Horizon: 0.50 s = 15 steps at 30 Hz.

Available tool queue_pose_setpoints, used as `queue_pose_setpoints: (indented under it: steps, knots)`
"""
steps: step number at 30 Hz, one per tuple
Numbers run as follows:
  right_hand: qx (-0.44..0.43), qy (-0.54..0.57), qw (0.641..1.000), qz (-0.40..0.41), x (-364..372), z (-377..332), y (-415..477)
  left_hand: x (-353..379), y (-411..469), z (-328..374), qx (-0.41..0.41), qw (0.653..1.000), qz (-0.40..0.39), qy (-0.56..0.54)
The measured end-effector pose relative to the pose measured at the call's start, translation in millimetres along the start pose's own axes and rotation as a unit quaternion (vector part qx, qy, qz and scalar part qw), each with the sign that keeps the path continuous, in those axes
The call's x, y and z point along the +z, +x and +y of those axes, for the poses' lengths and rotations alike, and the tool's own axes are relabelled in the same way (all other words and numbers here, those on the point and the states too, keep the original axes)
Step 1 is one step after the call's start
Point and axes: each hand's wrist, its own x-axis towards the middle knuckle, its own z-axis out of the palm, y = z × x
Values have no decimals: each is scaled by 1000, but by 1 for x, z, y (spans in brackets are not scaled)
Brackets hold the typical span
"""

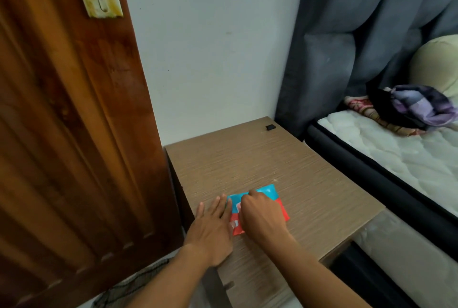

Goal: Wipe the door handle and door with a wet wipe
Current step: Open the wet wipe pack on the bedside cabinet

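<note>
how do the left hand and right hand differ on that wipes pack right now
The left hand lies flat with straight fingers; the right hand is curled, knuckles up. The left hand rests at the left edge of the wipes pack, partly on the table; the right hand sits over the middle of the pack, seemingly pinching its top. Both touch the pack.

No text is legible; print on the wipe pack is blurred.

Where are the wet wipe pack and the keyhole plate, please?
wet wipe pack point(268, 192), head view, on its blue upper right corner.
keyhole plate point(100, 0), head view, on the lock cylinder.
</note>
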Motion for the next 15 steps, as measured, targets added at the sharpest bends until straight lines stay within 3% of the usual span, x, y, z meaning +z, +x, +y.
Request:
queue_pose_setpoints:
  steps: [15]
  knots:
    - [19,18,999,-32,-8,9,3,-6,7,1,-7,1000,-13,-5]
